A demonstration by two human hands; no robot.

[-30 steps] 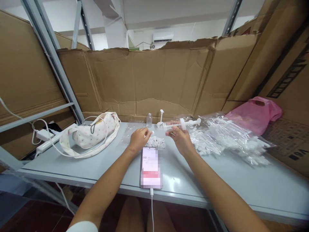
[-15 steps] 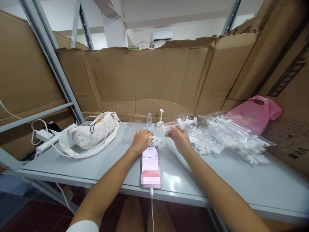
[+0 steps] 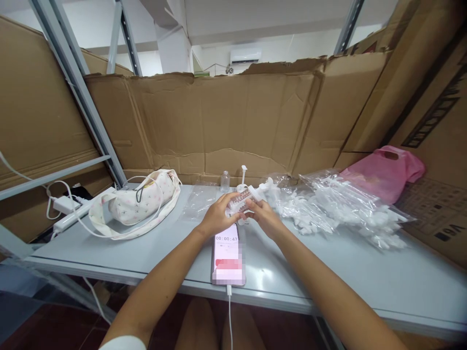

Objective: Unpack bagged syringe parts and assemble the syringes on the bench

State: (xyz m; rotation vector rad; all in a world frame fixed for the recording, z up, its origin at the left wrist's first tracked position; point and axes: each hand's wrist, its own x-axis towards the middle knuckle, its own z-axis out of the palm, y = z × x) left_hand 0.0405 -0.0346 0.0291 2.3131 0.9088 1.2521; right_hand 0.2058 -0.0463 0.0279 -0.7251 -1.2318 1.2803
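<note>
A clear ribbed plastic bottle with a white pump top lies tilted between my hands, its pump end pointing up to the right. My left hand is wrapped round the bottle's body. My right hand is closed by the white collar, fingers against the bottle. Behind them a white pump piece stands upright; what it stands on is partly hidden. To its left a clear bottle stands without a cap. Small white parts show beneath my hands, mostly covered.
A phone with a running timer lies in front, its cable over the table edge. Clear bags of white parts and a pink bag lie right. A patterned pouch and power strip are left. Cardboard closes the back.
My right hand has brought the pump bottle left and down, over the small white parts. My left hand has come off those parts and now grips the bottle.
</note>
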